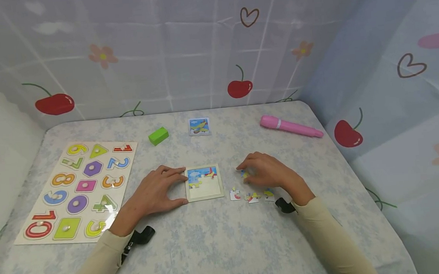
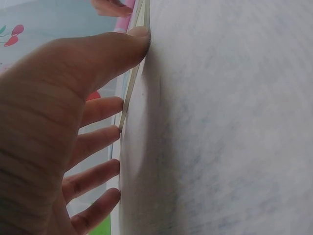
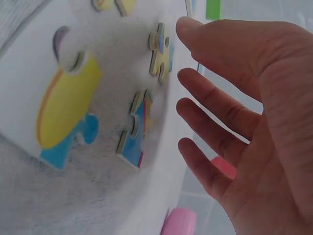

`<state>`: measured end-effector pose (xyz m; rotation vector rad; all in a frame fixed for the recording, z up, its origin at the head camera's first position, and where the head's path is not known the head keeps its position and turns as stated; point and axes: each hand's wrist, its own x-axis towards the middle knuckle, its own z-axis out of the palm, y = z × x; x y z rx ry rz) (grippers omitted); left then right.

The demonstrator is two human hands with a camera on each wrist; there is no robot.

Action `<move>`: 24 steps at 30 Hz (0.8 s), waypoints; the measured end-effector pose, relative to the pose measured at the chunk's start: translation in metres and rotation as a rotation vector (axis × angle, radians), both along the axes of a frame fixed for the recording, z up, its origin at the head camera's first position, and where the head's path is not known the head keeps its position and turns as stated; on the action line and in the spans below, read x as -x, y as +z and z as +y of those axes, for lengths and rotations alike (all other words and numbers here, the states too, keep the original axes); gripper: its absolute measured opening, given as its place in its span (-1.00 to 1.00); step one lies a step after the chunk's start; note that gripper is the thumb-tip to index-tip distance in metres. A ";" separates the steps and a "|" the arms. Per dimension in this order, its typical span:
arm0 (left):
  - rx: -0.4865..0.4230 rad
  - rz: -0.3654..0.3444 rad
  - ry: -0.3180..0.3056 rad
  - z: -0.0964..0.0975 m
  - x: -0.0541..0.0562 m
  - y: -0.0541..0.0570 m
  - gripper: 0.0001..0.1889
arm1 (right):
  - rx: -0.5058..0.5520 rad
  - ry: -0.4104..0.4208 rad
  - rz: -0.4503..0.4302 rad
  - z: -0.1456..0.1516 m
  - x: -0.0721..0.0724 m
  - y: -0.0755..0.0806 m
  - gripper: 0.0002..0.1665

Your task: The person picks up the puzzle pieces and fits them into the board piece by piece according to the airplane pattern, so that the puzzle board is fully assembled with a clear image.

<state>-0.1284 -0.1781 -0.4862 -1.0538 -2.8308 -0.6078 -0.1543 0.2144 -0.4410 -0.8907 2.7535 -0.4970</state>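
The table (image 1: 213, 249) carries all items inspected. Left hand (image 1: 155, 193): fingers spread, thumb apart, tips against the tray's left edge. Right hand (image 1: 266, 171): thumb and fingers parted, pinching nothing, poised over the loose pieces. Recommended practice: steady the tray with light, even pressure; lift one piece by its edges, turn it until colours and knobs agree with its neighbours, then press it flat. The puzzle tray (image 1: 208, 192) lies between the hands, pale-rimmed; blue sky, white cloud and a red part fill its upper portion, the lower area being mostly bare. Beyond it, a picture card (image 1: 199, 126) shows a yellow plane, probably a usable reference. At least four loose pieces (image 1: 252, 198), partly yellow or blue, lie right of the tray.
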 end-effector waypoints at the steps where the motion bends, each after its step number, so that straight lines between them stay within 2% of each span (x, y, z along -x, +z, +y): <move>1: 0.000 0.000 0.000 0.000 0.000 0.000 -0.32 | -0.007 0.001 -0.002 0.001 -0.001 0.000 -0.54; 7: 0.003 -0.001 0.001 -0.001 0.000 0.000 -0.32 | -0.031 0.018 -0.005 0.008 -0.002 -0.004 -0.54; 18: -0.006 -0.003 0.000 -0.001 0.000 -0.001 -0.32 | 0.018 0.020 -0.042 0.011 0.000 -0.011 -0.57; 24: -0.006 -0.001 0.002 -0.001 0.000 -0.002 -0.32 | 0.025 0.034 -0.017 0.009 0.001 -0.011 -0.57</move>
